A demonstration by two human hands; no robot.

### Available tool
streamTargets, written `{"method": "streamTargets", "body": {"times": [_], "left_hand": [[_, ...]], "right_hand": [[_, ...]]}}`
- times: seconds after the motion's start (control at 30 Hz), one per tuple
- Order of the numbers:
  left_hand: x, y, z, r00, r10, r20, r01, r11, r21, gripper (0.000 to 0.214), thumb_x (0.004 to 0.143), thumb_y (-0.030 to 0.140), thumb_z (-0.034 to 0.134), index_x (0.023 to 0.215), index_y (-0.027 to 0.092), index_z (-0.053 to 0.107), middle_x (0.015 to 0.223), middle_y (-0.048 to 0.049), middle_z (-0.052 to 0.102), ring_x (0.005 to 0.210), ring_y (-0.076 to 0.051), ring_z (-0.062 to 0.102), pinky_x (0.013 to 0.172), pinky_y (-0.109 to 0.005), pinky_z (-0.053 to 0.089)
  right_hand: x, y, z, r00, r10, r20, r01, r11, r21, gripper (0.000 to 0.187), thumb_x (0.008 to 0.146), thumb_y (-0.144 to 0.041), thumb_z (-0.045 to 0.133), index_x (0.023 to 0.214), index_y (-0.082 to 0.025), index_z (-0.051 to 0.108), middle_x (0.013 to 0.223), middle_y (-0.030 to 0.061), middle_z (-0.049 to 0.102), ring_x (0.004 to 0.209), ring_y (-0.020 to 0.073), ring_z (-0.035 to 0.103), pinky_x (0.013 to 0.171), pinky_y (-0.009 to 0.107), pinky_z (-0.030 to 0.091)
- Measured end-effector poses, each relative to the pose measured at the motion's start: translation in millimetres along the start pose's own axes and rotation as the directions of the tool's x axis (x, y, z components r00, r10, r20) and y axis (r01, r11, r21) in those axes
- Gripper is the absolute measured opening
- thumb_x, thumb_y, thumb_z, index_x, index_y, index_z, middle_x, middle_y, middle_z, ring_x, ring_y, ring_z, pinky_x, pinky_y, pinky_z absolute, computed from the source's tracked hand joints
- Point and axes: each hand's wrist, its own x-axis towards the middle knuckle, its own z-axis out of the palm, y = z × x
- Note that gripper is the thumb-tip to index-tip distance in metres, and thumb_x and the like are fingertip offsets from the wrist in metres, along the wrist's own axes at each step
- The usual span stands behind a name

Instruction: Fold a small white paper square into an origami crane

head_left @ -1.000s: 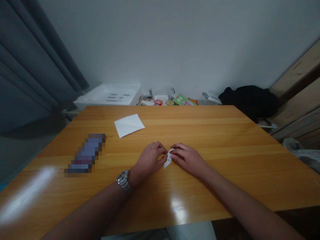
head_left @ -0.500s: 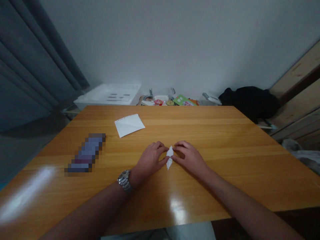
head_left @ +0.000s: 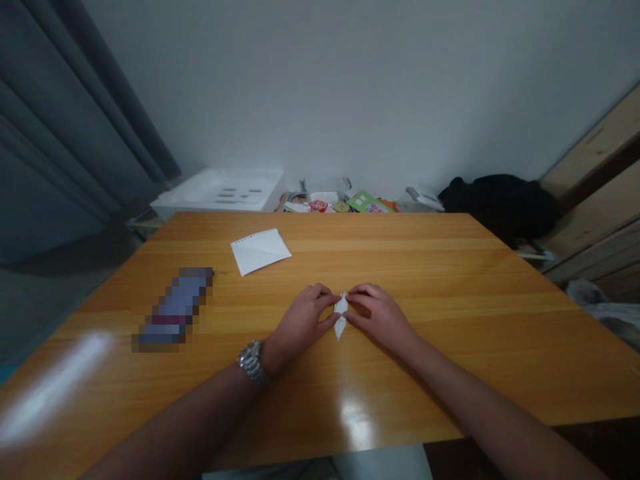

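A small piece of folded white paper, narrow and pointed at its near and far ends, is between my hands over the middle of the wooden table. My left hand pinches its left edge with thumb and fingers. On the opposite edge, my right hand grips it the same way. Both thumbs meet near the paper's middle, while the index fingers are at its far part. The undersides of the fingers are hidden. A metal watch is on my left wrist.
A white sheet with a perforated edge lies at the table's far left. Nearer, a pixelated flat object rests on the wood. Beyond the far edge are a white tray, a green packet and a black cloth-like heap.
Both hands keep their pinch on the folded paper. Its tip has turned very slightly, and the whole view has shifted a little.
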Motion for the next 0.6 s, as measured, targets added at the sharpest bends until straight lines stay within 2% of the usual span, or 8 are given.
{"method": "streamTargets", "body": {"times": [0.3,0.43,0.6], "left_hand": [[1.1,2.0,0.0,0.999,-0.048,0.007,0.048,0.984,-0.172,0.023,0.092,0.025,0.065,0.113,0.019,0.064,0.111,-0.0076,0.067,0.104,-0.023,0.061,0.094,-0.038,0.049],[2.1,-0.2,2.5,0.995,-0.100,-0.002,0.096,0.965,-0.244,0.029,0.086,0.021,0.069,0.115,0.018,0.061,0.108,-0.0068,0.068,0.098,-0.021,0.064,0.091,-0.036,0.051],[2.5,-2.4,3.9,0.996,-0.084,-0.009,0.080,0.973,-0.215,0.020,0.089,0.028,0.069,0.105,0.018,0.064,0.102,-0.0059,0.067,0.097,-0.021,0.063,0.088,-0.035,0.050]], "right_hand": [[1.0,3.5,1.4,1.000,0.023,-0.022,-0.021,0.998,0.065,0.024,0.084,-0.031,0.075,0.106,-0.024,0.070,0.109,0.0079,0.067,0.103,0.0258,0.061,0.092,0.043,0.051],[2.1,-0.6,-0.3,1.000,0.007,-0.013,-0.006,0.991,0.134,0.023,0.084,-0.026,0.076,0.105,-0.024,0.067,0.109,0.0070,0.066,0.104,0.0247,0.060,0.093,0.042,0.049],[2.7,-4.7,-0.4,1.000,-0.009,0.005,0.008,0.978,0.211,0.015,0.087,-0.022,0.072,0.101,-0.023,0.066,0.106,0.0061,0.065,0.104,0.0226,0.059,0.093,0.039,0.048]]}}
